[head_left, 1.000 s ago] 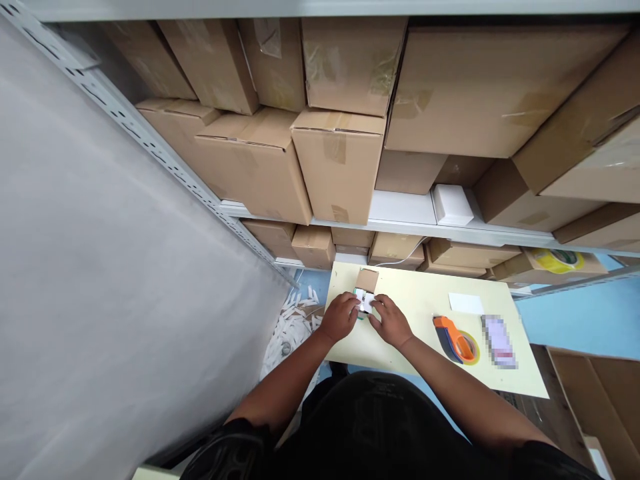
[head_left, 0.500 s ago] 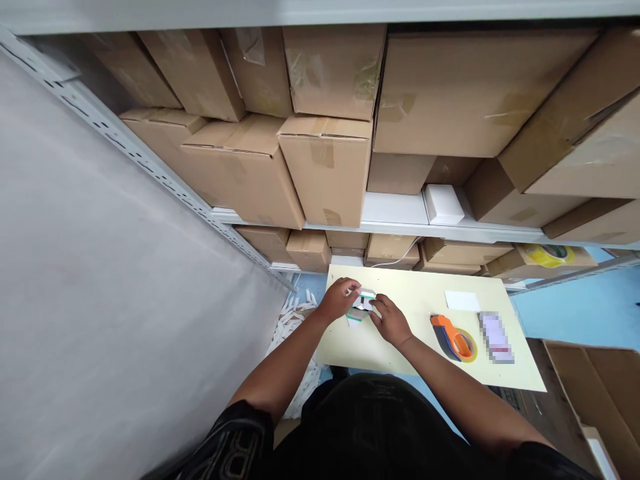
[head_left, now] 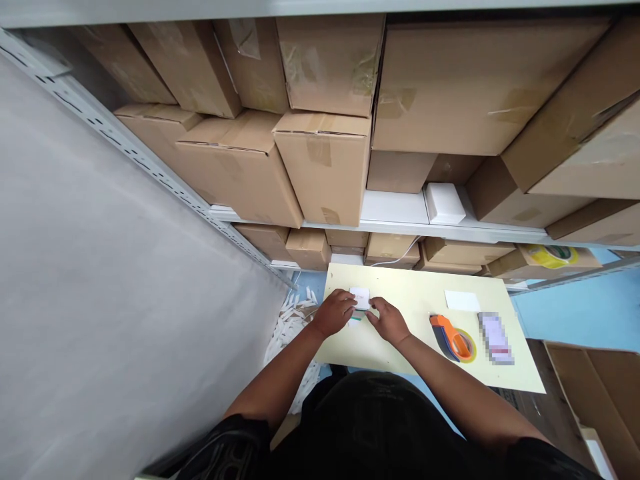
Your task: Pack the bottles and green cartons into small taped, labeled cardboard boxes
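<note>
small box: white-topped (head_left: 360,295), toward the worktop's left end, between the two hands; green-edged flap or strip (head_left: 358,315) showed just below it, link to box unclear
left hand: (head_left: 333,313) fingers touched the box's left side; grip bent inward, clamped or merely resting, couldn't tell
right hand: (head_left: 392,324) thumb and forefinger at the box's right edge; grip looked slightly parted, firm hold couldn't be told
worktop: pale yellow (head_left: 400,283), carried box, card, dispenser and phone
white card: (head_left: 462,301) flat, near the far edge
tape dispenser: orange and dark (head_left: 449,333), on its side, clear of the hands
phone: blurred out (head_left: 497,339), just right of the dispenser
shelf: (head_left: 390,208) held cardboard cartons and a white carton (head_left: 445,203)
floor: white paper scraps (head_left: 287,333) beside the worktop's left end
risk, flap: could buckle or catch, likely from uneven fingertip pressure across the light top
risk, box: could skew or slide, if one hand pushed harder than the other
risk, crush: thin walls could dent, if both sides got squeezed
risk, drop: box could go over the left edge into the scraps, from a strong leftward shove
unclear: box contents, hidden
</note>
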A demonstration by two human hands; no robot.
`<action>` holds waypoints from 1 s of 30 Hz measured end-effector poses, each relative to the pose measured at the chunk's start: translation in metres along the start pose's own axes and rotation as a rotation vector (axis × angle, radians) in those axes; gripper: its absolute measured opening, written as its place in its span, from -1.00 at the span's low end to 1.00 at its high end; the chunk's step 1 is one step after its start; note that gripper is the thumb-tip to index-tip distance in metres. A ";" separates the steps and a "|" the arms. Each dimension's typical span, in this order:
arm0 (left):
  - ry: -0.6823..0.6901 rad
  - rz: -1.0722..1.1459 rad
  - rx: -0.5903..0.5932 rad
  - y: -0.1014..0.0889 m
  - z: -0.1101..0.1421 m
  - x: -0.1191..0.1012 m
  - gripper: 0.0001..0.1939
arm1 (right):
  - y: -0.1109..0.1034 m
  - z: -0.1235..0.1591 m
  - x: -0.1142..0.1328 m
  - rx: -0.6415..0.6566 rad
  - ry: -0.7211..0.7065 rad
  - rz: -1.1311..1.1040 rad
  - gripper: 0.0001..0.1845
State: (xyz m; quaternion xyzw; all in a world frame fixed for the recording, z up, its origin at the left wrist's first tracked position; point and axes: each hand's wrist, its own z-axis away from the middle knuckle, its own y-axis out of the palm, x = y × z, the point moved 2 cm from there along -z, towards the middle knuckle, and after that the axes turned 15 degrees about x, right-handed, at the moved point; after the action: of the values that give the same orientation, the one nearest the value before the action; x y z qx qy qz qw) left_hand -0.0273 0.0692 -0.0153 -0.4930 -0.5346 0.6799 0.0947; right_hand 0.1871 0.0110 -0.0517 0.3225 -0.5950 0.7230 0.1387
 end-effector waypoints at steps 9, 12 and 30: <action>-0.056 0.052 -0.073 0.006 0.014 -0.003 -0.78 | -0.006 0.000 0.010 0.026 -0.112 0.038 -0.73; -0.118 0.249 -0.124 0.019 0.025 -0.004 -0.54 | -0.004 0.007 0.002 0.049 -0.024 -0.117 -0.66; -0.559 0.887 -0.045 0.107 0.019 0.066 -0.17 | 0.072 -0.044 -0.048 0.239 0.287 -0.709 -0.29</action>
State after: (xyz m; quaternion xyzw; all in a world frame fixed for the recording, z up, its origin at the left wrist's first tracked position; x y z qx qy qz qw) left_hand -0.0323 0.0566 -0.1421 -0.4734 -0.2941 0.7486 -0.3591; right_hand 0.1679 0.0435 -0.1410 0.4173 -0.3330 0.7322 0.4229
